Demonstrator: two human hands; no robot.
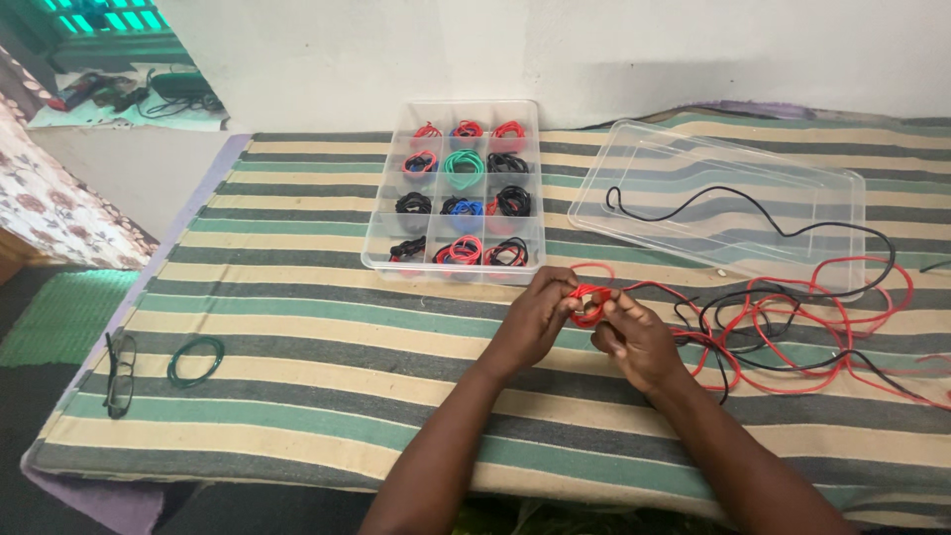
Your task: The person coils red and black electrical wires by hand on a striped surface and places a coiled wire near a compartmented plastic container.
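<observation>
Both of my hands are close together over the striped cloth (327,347), and they pinch one small red wire coil (588,303) between them. My left hand (535,319) is shut on the left side of the coil, with the fingers curled around it. My right hand (634,339) is shut on the right side, and its fingertips press on the red loops. The coil sits just above the cloth, right in front of me, a bit to the right of the middle. A long red wire (792,337) runs from the coil off to my right. It lies there in a big messy pile, mixed up with a long black wire (783,230). Far to my left, near the edge of the cloth, lie a pair of glasses (119,372) and a green wire ring (194,360), just beside each other. A little past my hands sits a clear box (381,260) with many small rooms in it. Each room holds a little coil of wire, some red, some black, some blue, and one is green (463,168). To the right of the box lies its clear lid (654,163), flat on the cloth, and part of the black wire rests on top of it. Behind all of that is a white wall (555,50).
</observation>
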